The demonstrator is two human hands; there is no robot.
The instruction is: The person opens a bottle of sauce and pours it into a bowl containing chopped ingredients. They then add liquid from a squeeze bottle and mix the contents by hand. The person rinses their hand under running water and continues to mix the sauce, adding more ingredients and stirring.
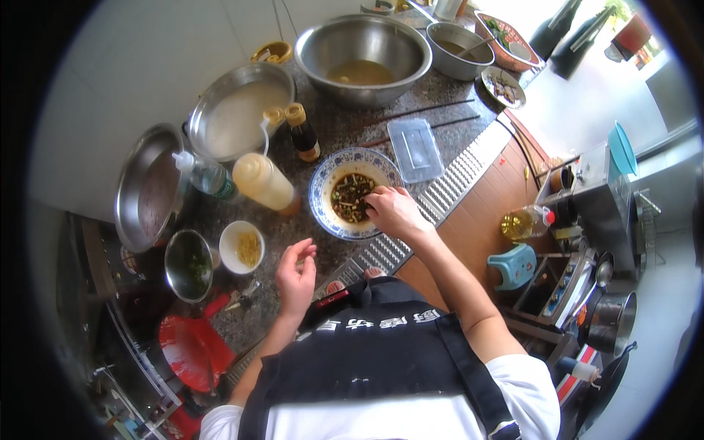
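Observation:
Dark sauce with chopped bits lies in a blue-and-white patterned plate on the counter. My right hand reaches over the plate's right side, its fingertips bent down at the sauce; whether they pinch something is hidden. Near the counter's front, my left hand is raised with nothing in it, fingers loosely curled and apart. To its left stands a white bowl with yellow shreds. A squeeze bottle and a dark sauce bottle stand behind the plate's left side. A clear plastic lidded container sits right of the plate.
A large steel basin and a steel pan of pale liquid stand behind. A pot, chopsticks and a metal bowl of greens are around. A red scoop-like item lies lower left. A blue stool stands right.

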